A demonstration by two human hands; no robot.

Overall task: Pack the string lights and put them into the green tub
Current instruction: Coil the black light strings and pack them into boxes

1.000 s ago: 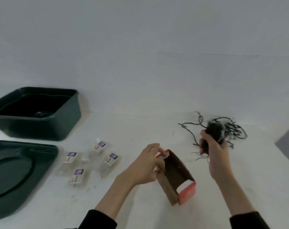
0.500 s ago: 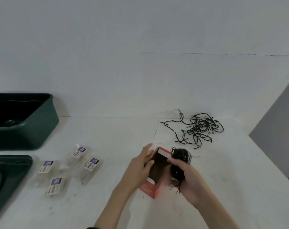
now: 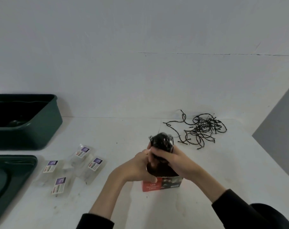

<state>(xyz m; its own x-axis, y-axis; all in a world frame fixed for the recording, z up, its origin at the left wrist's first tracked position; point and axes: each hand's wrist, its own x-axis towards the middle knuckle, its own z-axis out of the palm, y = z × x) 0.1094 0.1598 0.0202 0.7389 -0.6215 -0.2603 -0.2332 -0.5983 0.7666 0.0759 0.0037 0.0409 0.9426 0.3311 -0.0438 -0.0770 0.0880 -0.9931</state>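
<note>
Head view: the right hand [image 3: 175,160] curls round a wound bundle of string lights [image 3: 162,142], whose lower end sits at the open mouth of the red box [image 3: 162,185]. The left hand [image 3: 133,167] grips the box mid-tabletop [image 3: 123,133]. Loose string lights [image 3: 203,129] lie near the far right corner, and the green tub [image 3: 46,129] stands at the far left edge.

I see a white table [image 3: 239,162] carrying: green tub [image 3: 46,129] at ten o'clock; green lid [image 3: 16,171] at eight; four labelled clear packets [image 3: 94,164] at nine; red LED lights box [image 3: 157,185] near centre; loose string lights [image 3: 205,128] at two.
</note>
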